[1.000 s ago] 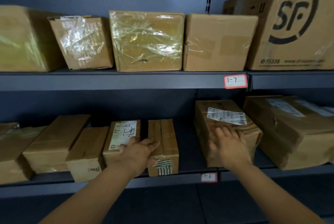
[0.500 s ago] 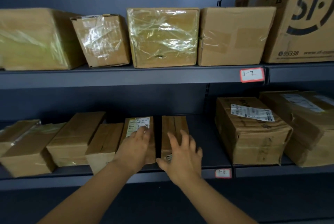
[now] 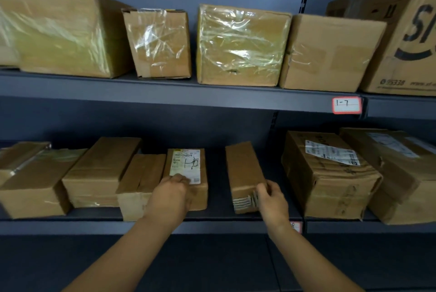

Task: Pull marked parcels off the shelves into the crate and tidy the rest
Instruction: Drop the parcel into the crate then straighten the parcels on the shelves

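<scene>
On the lower shelf (image 3: 212, 225) lies a small cardboard parcel with a white label bearing a handwritten mark (image 3: 188, 169). My left hand (image 3: 171, 193) grips its front end, fingers curled over the top edge near the label. To its right, a narrow plain brown parcel (image 3: 243, 171) with a striped print on its front stands apart from it. My right hand (image 3: 270, 197) holds that parcel's front right corner, fingers curled round it. No crate is in view.
More brown parcels sit left of my hands (image 3: 101, 171) and a large labelled carton (image 3: 328, 173) to the right. The upper shelf (image 3: 165, 93) carries several boxes, some in plastic wrap, and a tag reading 1-7 (image 3: 346, 104).
My right hand left the large labelled carton and came to the narrow parcel, which now stands further right of the marked one. My left hand curled onto the marked parcel's front.
</scene>
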Demonstrator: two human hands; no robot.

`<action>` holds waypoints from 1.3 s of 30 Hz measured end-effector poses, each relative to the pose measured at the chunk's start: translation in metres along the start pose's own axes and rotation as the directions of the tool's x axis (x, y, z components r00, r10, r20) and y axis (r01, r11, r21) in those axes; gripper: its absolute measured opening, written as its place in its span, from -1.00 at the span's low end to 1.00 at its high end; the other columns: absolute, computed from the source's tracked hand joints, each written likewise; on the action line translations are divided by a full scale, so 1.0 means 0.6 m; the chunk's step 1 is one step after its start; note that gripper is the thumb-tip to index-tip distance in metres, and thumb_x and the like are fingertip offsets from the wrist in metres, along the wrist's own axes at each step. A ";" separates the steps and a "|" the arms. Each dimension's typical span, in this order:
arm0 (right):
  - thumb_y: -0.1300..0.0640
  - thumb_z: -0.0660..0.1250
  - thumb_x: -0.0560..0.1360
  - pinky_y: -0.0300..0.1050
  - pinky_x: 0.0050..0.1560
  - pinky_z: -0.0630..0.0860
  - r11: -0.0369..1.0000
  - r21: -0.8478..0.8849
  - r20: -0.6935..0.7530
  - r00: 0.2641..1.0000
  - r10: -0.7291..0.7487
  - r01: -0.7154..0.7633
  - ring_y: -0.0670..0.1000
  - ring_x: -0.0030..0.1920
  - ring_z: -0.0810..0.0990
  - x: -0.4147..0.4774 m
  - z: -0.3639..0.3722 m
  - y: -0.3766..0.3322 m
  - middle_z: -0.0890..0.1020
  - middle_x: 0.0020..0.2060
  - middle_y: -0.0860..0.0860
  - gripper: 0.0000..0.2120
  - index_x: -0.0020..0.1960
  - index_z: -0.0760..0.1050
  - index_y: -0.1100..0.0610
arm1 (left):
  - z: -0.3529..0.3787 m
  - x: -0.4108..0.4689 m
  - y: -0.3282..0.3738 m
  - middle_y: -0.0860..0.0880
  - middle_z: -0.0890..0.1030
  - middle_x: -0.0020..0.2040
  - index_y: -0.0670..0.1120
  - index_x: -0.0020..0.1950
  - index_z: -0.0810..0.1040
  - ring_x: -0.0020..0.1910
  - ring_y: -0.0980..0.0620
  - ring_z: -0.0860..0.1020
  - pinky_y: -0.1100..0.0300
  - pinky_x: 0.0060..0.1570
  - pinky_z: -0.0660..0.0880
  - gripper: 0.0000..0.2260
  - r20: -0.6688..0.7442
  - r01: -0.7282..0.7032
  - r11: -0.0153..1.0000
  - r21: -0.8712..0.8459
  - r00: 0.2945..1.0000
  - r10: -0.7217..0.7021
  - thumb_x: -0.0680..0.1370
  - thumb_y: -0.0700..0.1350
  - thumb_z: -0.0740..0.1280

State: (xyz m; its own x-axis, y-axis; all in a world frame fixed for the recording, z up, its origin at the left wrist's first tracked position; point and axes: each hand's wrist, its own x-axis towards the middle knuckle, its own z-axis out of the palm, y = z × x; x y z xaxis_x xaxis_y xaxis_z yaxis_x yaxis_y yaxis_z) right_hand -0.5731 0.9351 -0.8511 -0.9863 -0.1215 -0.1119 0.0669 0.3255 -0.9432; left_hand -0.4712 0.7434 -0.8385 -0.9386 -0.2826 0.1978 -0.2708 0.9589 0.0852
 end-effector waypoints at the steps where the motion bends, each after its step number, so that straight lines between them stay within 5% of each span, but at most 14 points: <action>1: 0.01 0.14 0.60 -0.14 0.00 0.37 0.999 -0.044 -0.026 1.000 0.005 -0.006 0.09 0.10 0.48 0.000 -0.003 0.002 0.47 0.25 0.15 -0.54 0.47 0.21 0.08 | 0.002 -0.001 0.001 -0.03 0.42 0.37 -0.08 0.43 0.35 0.29 -0.01 0.39 0.25 0.28 0.29 -0.56 -0.002 0.009 1.000 -0.004 1.000 -0.009 0.56 -0.09 0.27; 5: 0.13 0.18 0.60 0.01 0.16 0.41 0.953 -0.258 -0.144 0.970 -0.198 0.156 0.18 0.30 0.38 -0.002 -0.015 0.000 0.27 0.41 0.17 -0.45 0.52 0.05 0.02 | 0.001 -0.005 0.002 -0.04 0.42 0.37 -0.10 0.43 0.35 0.30 -0.03 0.40 0.24 0.30 0.29 -0.55 -0.008 0.008 1.000 -0.017 1.000 -0.008 0.55 -0.08 0.27; 9: 0.05 0.21 0.57 0.07 0.37 0.30 0.694 -0.589 0.006 0.861 -0.509 0.414 0.14 0.45 0.13 -0.014 -0.002 -0.017 0.06 0.49 0.07 -0.45 0.50 0.11 -0.10 | -0.002 -0.005 0.001 0.01 0.36 0.41 -0.06 0.47 0.28 0.33 0.03 0.34 0.29 0.32 0.24 -0.53 -0.017 -0.001 1.000 -0.007 1.000 0.001 0.57 -0.04 0.23; 14: -0.32 0.19 0.46 0.24 0.41 0.09 0.481 -0.814 0.105 0.898 -0.427 0.324 0.23 0.48 -0.05 -0.011 0.043 -0.048 -0.10 0.50 0.05 -0.30 0.50 0.03 -0.14 | -0.006 -0.005 0.001 0.00 0.36 0.40 -0.07 0.46 0.29 0.34 0.03 0.33 0.29 0.32 0.21 -0.52 -0.007 -0.011 1.000 -0.019 1.000 0.010 0.55 -0.03 0.25; 17: -0.29 0.21 0.47 0.18 0.33 0.25 0.547 -0.814 0.048 0.961 -0.271 0.195 0.24 0.42 0.09 -0.004 0.047 -0.047 0.00 0.46 0.10 -0.35 0.48 0.11 -0.11 | -0.005 -0.010 0.000 0.01 0.35 0.41 -0.07 0.47 0.27 0.35 0.04 0.32 0.31 0.33 0.20 -0.51 -0.023 -0.025 0.999 -0.026 0.999 0.024 0.55 -0.04 0.26; 20: -0.16 0.23 0.51 0.07 0.19 0.37 0.732 -0.665 0.020 0.984 -0.180 0.147 0.23 0.32 0.22 0.000 0.029 -0.036 0.08 0.42 0.10 -0.42 0.46 0.17 -0.06 | -0.006 -0.013 -0.002 0.01 0.34 0.42 -0.07 0.48 0.26 0.36 0.04 0.30 0.32 0.33 0.18 -0.51 -0.030 -0.039 0.999 -0.036 0.999 0.038 0.57 -0.06 0.24; 23: -0.04 0.23 0.53 -0.03 0.11 0.38 0.991 -0.137 0.036 0.999 0.002 0.003 0.13 0.21 0.39 0.009 0.003 -0.035 0.33 0.33 0.09 -0.53 0.41 0.29 -0.03 | -0.006 -0.012 -0.003 0.01 0.34 0.41 -0.07 0.48 0.26 0.36 0.04 0.30 0.32 0.33 0.18 -0.53 -0.040 -0.037 0.998 -0.042 0.999 0.036 0.57 -0.05 0.23; 25: -0.01 0.20 0.54 -0.01 0.04 0.42 0.956 0.221 0.111 0.979 0.173 -0.194 0.06 0.05 0.48 0.007 -0.007 -0.032 0.50 0.12 0.06 -0.72 0.24 0.39 0.00 | -0.005 -0.011 -0.001 0.01 0.36 0.40 -0.07 0.46 0.28 0.35 0.04 0.32 0.31 0.33 0.19 -0.53 -0.043 -0.032 0.999 -0.041 0.999 0.030 0.57 -0.04 0.24; 26: -0.01 0.19 0.55 0.01 0.05 0.44 0.934 0.257 0.143 0.966 0.217 -0.248 0.05 0.03 0.48 0.007 -0.011 -0.029 0.52 0.05 0.06 -0.79 0.16 0.38 0.00 | -0.005 -0.011 -0.001 0.01 0.36 0.40 -0.06 0.46 0.29 0.34 0.04 0.32 0.30 0.33 0.20 -0.53 -0.041 -0.027 0.999 -0.041 0.999 0.026 0.56 -0.04 0.24; 29: 0.03 0.17 0.56 0.01 0.02 0.46 0.936 0.203 0.135 0.955 0.265 -0.288 0.08 -0.03 0.50 0.011 -0.009 -0.015 0.53 -0.05 0.09 -0.80 0.13 0.40 0.10 | -0.007 -0.012 0.001 0.01 0.36 0.39 -0.06 0.45 0.29 0.33 0.04 0.32 0.29 0.34 0.22 -0.53 -0.026 -0.032 0.999 -0.041 0.999 0.031 0.56 -0.04 0.25; 31: 0.03 0.13 0.57 0.03 0.09 0.47 0.968 0.029 0.070 0.967 0.246 -0.249 0.15 0.04 0.51 0.013 -0.005 -0.011 0.53 0.03 0.14 -0.66 0.27 0.39 0.16 | -0.007 -0.011 0.001 0.01 0.36 0.39 -0.06 0.45 0.30 0.33 0.04 0.32 0.28 0.34 0.22 -0.53 -0.016 -0.029 0.999 -0.040 0.999 0.029 0.55 -0.03 0.25; 35: 0.13 0.15 0.60 0.00 0.15 0.40 0.943 -0.329 -0.059 0.996 -0.074 0.051 0.21 0.27 0.40 0.009 -0.006 -0.010 0.35 0.35 0.19 -0.50 0.51 0.13 0.03 | -0.008 -0.010 0.001 0.01 0.37 0.38 -0.06 0.45 0.30 0.32 0.03 0.33 0.28 0.34 0.23 -0.52 -0.010 -0.030 0.999 -0.029 1.000 0.030 0.55 -0.01 0.25; 37: 0.09 0.18 0.60 0.00 0.26 0.35 0.862 -0.448 -0.001 0.964 -0.267 0.238 0.16 0.38 0.28 0.006 -0.002 -0.015 0.23 0.44 0.12 -0.55 0.47 0.25 -0.02 | -0.007 -0.010 0.001 0.00 0.37 0.37 -0.07 0.45 0.30 0.32 0.03 0.33 0.28 0.33 0.24 -0.53 -0.012 -0.030 0.999 -0.028 0.999 0.030 0.55 -0.01 0.25; 39: -0.14 0.18 0.56 0.03 0.33 0.29 0.791 -0.545 0.125 0.960 -0.251 0.278 0.12 0.46 0.14 0.001 0.008 -0.021 0.09 0.51 0.04 -0.52 0.44 0.31 -0.01 | -0.007 -0.010 0.000 0.00 0.37 0.38 -0.06 0.45 0.30 0.32 0.03 0.33 0.28 0.33 0.23 -0.53 -0.018 -0.034 0.999 -0.020 0.999 0.033 0.55 0.00 0.25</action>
State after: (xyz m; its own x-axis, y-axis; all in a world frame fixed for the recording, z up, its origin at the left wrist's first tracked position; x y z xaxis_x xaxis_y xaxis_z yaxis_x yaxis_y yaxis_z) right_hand -0.5735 0.9261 -0.8408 -0.9445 -0.3159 0.0902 -0.3037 0.7348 -0.6065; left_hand -0.4649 0.7451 -0.8358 -0.9431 -0.2509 0.2180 -0.2346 0.9671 0.0984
